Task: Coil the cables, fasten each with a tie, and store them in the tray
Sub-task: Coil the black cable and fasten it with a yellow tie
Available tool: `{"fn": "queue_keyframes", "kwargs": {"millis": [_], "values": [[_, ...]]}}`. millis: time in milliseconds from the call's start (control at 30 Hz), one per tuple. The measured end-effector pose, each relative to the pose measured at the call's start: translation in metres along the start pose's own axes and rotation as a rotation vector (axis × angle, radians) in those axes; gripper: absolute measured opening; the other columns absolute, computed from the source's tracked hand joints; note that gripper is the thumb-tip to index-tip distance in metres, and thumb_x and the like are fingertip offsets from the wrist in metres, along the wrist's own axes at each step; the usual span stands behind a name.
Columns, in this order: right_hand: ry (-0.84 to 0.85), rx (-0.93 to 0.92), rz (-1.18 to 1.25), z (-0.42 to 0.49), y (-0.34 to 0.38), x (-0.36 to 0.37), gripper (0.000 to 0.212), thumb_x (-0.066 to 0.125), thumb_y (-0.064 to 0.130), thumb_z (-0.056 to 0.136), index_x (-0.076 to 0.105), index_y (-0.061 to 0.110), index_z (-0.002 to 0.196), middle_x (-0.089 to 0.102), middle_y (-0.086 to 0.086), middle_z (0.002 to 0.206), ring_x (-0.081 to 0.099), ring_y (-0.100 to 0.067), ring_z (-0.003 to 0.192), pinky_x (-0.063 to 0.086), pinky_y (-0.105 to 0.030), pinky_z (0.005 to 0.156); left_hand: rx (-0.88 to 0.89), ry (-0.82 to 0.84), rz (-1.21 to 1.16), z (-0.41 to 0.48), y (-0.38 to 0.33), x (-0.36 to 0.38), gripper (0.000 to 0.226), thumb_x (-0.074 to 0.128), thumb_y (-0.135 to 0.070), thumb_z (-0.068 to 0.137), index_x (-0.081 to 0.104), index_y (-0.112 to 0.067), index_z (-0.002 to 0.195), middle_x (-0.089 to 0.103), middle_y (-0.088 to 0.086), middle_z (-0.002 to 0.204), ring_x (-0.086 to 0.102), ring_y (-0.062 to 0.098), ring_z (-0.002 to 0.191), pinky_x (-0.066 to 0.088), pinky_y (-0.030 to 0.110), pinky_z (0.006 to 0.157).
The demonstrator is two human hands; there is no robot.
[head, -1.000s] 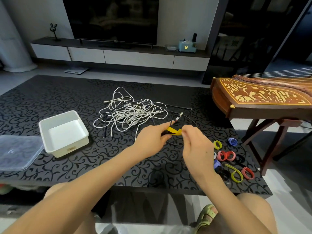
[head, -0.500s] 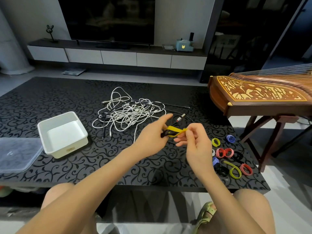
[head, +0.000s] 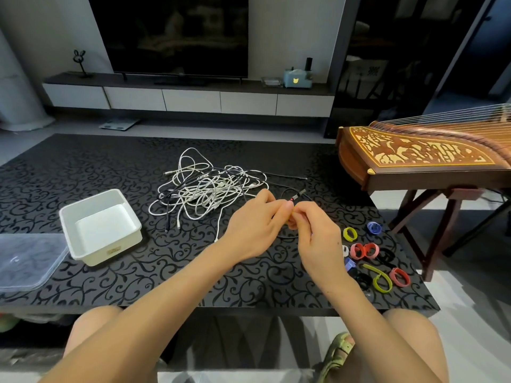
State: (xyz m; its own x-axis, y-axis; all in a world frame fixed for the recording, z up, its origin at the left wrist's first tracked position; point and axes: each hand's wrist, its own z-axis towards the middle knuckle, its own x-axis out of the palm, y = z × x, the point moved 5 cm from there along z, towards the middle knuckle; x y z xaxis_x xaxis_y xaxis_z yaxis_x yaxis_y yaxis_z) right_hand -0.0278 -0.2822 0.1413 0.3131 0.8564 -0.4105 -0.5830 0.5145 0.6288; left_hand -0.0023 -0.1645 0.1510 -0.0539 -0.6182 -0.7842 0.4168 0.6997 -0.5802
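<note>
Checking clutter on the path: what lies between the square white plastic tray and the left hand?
Head view: loose ends of the tangled white and black cables, trailing across black patterned tabletop.

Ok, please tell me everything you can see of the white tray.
The white tray is squarish with rounded corners, apparently opaque plastic. It stands upright and empty on the black patterned table, left of the cable tangle. A small label sits on its near wall. A clear plastic lid lies close beside its left corner.
</note>
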Motion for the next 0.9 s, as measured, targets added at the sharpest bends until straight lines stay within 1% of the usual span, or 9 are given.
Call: {"fn": "queue_keyframes", "kwargs": {"millis": [167, 267, 433, 500, 567, 633, 733, 833, 900], "values": [[-0.004, -0.078, -0.068, 0.002, 0.001, -0.002, 0.017, 0.044, 0.007, 0.094, 0.06, 0.002, 0.089, 0.058, -0.004, 0.083, 0.053, -0.013, 0.073, 0.045, -0.032, 0.064, -0.011, 0.005, -0.001, 0.003, 0.006, 0.004, 0.027, 0.035, -0.036, 0.101, 0.05, -0.028, 0.079, 0.045, 0.004, 0.094, 0.05, 0.02, 0.088, 0.045, 0.04, 0.082], [0.035, -0.183, -0.169, -0.001, 0.007, -0.003, 0.019, 0.044, -0.002, 0.09, 0.062, -0.001, 0.094, 0.058, -0.01, 0.082, 0.054, -0.021, 0.07, 0.048, -0.036, 0.061, -0.062, 0.006, -0.11, 0.007, 0.01, 0.007, 0.032, 0.038, -0.033, 0.101, 0.052, -0.018, 0.077, 0.043, 0.006, 0.09, 0.044, 0.017, 0.093, 0.042, 0.035, 0.084], [-0.003, -0.254, -0.311, -0.007, 0.006, -0.014, 0.02, 0.051, -0.019, 0.079, 0.06, -0.004, 0.089, 0.054, -0.014, 0.074, 0.044, -0.019, 0.066, 0.037, -0.03, 0.057, -0.152, -0.069, -0.088, 0.011, 0.013, 0.007, 0.037, 0.042, -0.03, 0.1, 0.044, -0.026, 0.064, 0.035, 0.002, 0.09, 0.046, 0.021, 0.087, 0.04, 0.032, 0.076], [-0.005, -0.219, -0.275, -0.01, 0.005, -0.018, 0.016, 0.047, -0.016, 0.082, 0.058, -0.005, 0.084, 0.053, -0.015, 0.072, 0.045, -0.023, 0.064, 0.039, -0.036, 0.056, -0.177, -0.124, -0.022, 0.012, 0.015, 0.007, 0.034, 0.041, -0.031, 0.1, 0.048, -0.024, 0.067, 0.035, 0.0, 0.09, 0.048, 0.023, 0.079, 0.037, 0.032, 0.068], [-0.019, -0.05, -0.093, -0.011, 0.001, -0.021, 0.017, 0.042, -0.009, 0.091, 0.056, -0.002, 0.083, 0.057, -0.014, 0.074, 0.056, -0.025, 0.068, 0.047, -0.039, 0.061, -0.166, -0.158, 0.001, 0.013, 0.012, 0.009, 0.031, 0.041, -0.031, 0.1, 0.05, -0.019, 0.073, 0.037, -0.004, 0.086, 0.047, 0.02, 0.074, 0.028, 0.03, 0.064], [-0.053, 0.235, 0.245, -0.008, -0.005, -0.022, 0.017, 0.045, -0.001, 0.096, 0.055, 0.005, 0.085, 0.063, -0.01, 0.078, 0.066, -0.019, 0.074, 0.054, -0.03, 0.068, -0.11, -0.211, -0.01, 0.015, 0.007, 0.008, 0.032, 0.042, -0.028, 0.101, 0.047, -0.015, 0.072, 0.036, -0.006, 0.076, 0.043, 0.018, 0.071, 0.022, 0.028, 0.061], [-0.093, 0.666, 0.771, -0.002, -0.013, -0.015, 0.021, 0.049, 0.017, 0.098, 0.059, 0.004, 0.084, 0.066, -0.015, 0.077, 0.069, -0.028, 0.071, 0.058, -0.032, 0.065, -0.013, -0.292, 0.006, 0.014, -0.002, 0.005, 0.034, 0.044, -0.022, 0.1, 0.04, -0.013, 0.068, 0.034, -0.006, 0.068, 0.04, 0.016, 0.065, 0.021, 0.027, 0.059], [0.012, 0.999, 0.866, 0.002, -0.017, -0.012, 0.052, 0.048, 0.047, 0.094, 0.061, -0.002, 0.08, 0.065, -0.017, 0.066, 0.068, -0.028, 0.06, 0.058, -0.033, 0.054, 0.054, -0.352, 0.027, 0.011, -0.009, 0.004, 0.032, 0.047, -0.02, 0.099, 0.042, -0.013, 0.068, 0.038, -0.003, 0.073, 0.041, 0.017, 0.062, 0.025, 0.028, 0.057], [0.148, 1.102, 0.823, 0.005, -0.018, -0.013, 0.064, 0.047, 0.057, 0.09, 0.064, -0.002, 0.074, 0.065, -0.015, 0.062, 0.067, -0.024, 0.055, 0.056, -0.03, 0.049, 0.091, -0.362, 0.072, 0.01, -0.013, 0.006, 0.03, 0.05, -0.019, 0.098, 0.052, -0.007, 0.071, 0.045, 0.003, 0.078, 0.045, 0.02, 0.062, 0.029, 0.029, 0.057]]}}
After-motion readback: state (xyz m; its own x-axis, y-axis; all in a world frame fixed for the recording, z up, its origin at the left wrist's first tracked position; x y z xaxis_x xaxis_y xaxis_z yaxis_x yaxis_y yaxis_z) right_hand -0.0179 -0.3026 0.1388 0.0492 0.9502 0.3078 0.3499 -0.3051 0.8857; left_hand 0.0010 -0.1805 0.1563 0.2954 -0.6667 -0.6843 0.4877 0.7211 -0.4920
